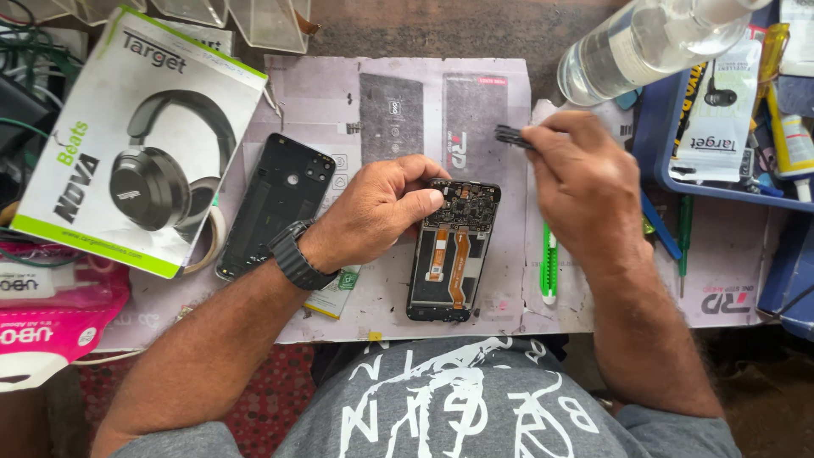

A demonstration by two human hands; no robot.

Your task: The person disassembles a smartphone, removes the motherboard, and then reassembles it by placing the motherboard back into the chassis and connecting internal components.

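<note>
**benchguy:** Phone (449,254) with its back off sits dead center on the mat (339,314), board and orange flex cables showing. Going left to right: at 9 o'clock there's a white headphone box (136,136) with a roll of tape (208,242) tucked under its lower corner, pink packets (51,314) below it at about 8. Just right of the box lies the black back cover (275,203), inside facing up.

**solderfan:** What are the hands doing?

**benchguy:** Left hand (381,208), watch (297,254) on the wrist, comes in from 7 o'clock. Fingers curled, thumb and fingertips pinching the phone's top-left corner. Right hand (581,182) is at 2 o'clock from the phone, clear of it, fingers clenched around a small dark tool (513,136) poking out to the left. It's blurred, can't tell what kind.

**solderfan:** And the right side?

**benchguy:** Green-and-white cutter (549,267) just beside the phone at 3 o'clock, green screwdriver (683,233) farther out. Clear bottle (653,42) at 1 o'clock, blue tray (657,144) of packaged earphones beside it.
</note>
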